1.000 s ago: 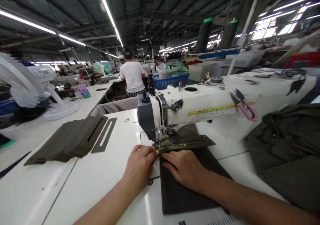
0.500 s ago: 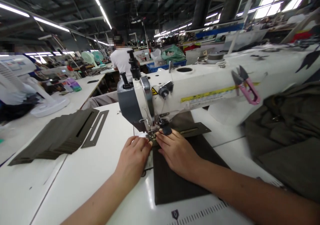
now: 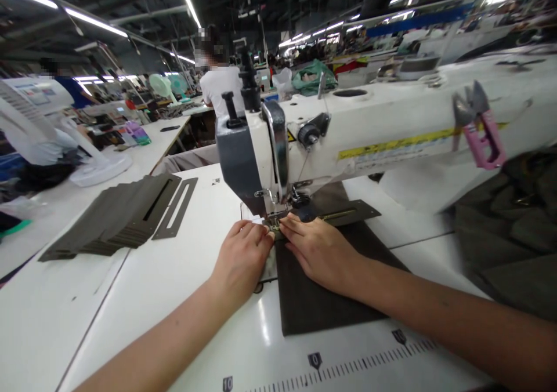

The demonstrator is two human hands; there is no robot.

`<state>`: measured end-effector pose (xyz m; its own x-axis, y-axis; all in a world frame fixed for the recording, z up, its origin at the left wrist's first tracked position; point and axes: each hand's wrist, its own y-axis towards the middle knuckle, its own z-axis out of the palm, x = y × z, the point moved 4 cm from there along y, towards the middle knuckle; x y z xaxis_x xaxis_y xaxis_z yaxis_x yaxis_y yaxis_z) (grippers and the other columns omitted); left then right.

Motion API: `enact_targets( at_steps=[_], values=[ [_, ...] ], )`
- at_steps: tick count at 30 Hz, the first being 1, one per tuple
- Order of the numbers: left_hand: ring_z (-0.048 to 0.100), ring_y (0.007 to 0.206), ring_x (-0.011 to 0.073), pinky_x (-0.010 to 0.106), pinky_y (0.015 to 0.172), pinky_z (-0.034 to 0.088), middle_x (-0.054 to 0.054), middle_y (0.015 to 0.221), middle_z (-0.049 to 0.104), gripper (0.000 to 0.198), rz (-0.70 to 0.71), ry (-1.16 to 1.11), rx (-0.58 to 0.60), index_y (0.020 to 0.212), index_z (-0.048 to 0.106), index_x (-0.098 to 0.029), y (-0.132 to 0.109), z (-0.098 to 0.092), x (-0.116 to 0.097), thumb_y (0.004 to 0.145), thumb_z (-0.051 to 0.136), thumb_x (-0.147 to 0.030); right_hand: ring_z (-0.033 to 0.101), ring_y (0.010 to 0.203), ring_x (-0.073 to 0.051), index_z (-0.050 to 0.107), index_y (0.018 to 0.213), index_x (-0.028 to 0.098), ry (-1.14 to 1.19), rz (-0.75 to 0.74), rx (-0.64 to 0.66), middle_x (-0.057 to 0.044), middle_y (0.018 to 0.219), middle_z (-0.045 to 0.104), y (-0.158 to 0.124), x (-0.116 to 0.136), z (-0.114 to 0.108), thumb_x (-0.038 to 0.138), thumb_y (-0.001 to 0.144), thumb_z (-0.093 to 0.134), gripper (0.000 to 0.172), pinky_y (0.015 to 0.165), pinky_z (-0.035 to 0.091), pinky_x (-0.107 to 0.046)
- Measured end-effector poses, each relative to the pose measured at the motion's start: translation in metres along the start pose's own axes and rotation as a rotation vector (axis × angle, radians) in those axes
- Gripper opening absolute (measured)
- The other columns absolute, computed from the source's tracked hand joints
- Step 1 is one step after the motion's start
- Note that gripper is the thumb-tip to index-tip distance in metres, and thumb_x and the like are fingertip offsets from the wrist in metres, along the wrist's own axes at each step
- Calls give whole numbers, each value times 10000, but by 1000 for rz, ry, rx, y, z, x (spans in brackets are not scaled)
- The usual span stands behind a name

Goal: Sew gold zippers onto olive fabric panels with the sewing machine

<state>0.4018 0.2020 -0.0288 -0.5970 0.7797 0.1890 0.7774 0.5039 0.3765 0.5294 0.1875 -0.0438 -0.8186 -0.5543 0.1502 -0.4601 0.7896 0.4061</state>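
Note:
A dark olive fabric panel (image 3: 322, 299) lies on the sewing machine bed, its far left part under the presser foot (image 3: 274, 221). My left hand (image 3: 246, 256), fingers curled and closed, pinches the panel's edge just left of the foot. Close by on the right, my right hand (image 3: 319, 250) presses its closed fingers down on the same panel beside the needle area. Beyond the right hand lies a dark strip with a zipper (image 3: 348, 213) across the panel. The sewing machine (image 3: 237, 154) hides part of the far fabric, and the fingertips are partly hidden at the foot.
To the left, a fanned stack of dark slotted pieces (image 3: 108, 215) lies beside a single slotted piece (image 3: 176, 209). Pink thread snips (image 3: 485, 137) hang on the machine arm. Dark cloth (image 3: 513, 229) is heaped at right. A white fan (image 3: 100, 169) and a person (image 3: 221, 82) are farther back.
The camera view has shifted, so the machine and hands appear farther right and a little higher. Both hands stay beside the presser foot on the panel.

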Motion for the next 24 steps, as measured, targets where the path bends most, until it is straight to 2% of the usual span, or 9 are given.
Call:
enact_targets(
  at_steps=[12, 20, 24],
  values=[
    [575, 759, 193, 351, 744, 439, 65, 819, 617, 139, -11, -47, -78, 805, 605, -131, 2, 2, 5, 853, 475, -125, 545, 981, -218, 586, 1005, 107, 36, 17, 0, -104, 1029, 616, 8, -4, 2, 97, 834, 414, 243, 898, 403, -362],
    [577, 743, 199, 365, 748, 455, 68, 783, 613, 116, -59, -13, -52, 771, 595, -127, 2, 5, 6, 819, 498, -86, 571, 892, -191, 610, 917, 141, 5, 48, 8, -73, 940, 637, 12, -6, 3, 83, 840, 402, 230, 843, 409, -310],
    [578, 743, 191, 359, 740, 458, 64, 773, 605, 152, -72, -4, -79, 764, 583, -135, 2, 6, 7, 833, 461, -75, 574, 844, -178, 613, 892, 160, 1, 79, -14, -62, 892, 638, 14, -7, 4, 88, 844, 396, 234, 802, 413, -290]
  ],
)
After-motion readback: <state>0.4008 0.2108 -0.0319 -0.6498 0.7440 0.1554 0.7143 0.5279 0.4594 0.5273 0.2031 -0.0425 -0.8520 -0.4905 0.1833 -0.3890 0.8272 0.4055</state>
